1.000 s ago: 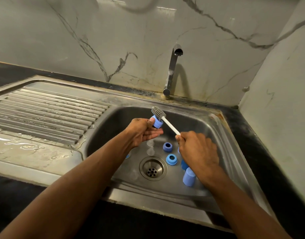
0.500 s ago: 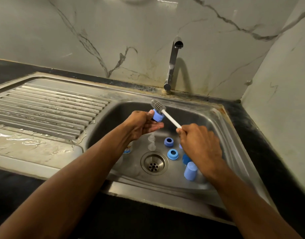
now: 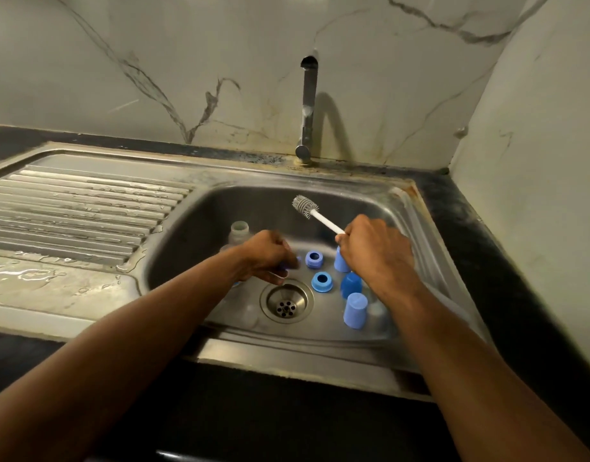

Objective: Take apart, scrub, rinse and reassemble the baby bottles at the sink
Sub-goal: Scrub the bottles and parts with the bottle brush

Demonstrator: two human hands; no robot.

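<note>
My left hand [image 3: 265,258] is low in the sink basin [image 3: 417,248], its fingers curled round a blue collar ring [image 3: 294,263] that shows only at the fingertips, blurred. My right hand [image 3: 375,251] grips the white handle of the bottle brush [image 3: 306,207], whose grey bristle head points up and to the left in the air. Two more blue collar rings [image 3: 314,259] [image 3: 322,282] lie on the basin floor between my hands. Three blue caps [image 3: 355,310] stand under my right hand. A clear bottle [image 3: 239,231] stands behind my left hand.
The drain [image 3: 287,303] sits just below my left hand. The faucet [image 3: 308,105] rises at the back with no water running. A wet ribbed drainboard [image 3: 80,208] spreads to the left, and a wall closes in on the right.
My left hand dropped from the brush head down to the basin floor with the blue ring. The brush has come free of the ring and stays raised in my right hand.
</note>
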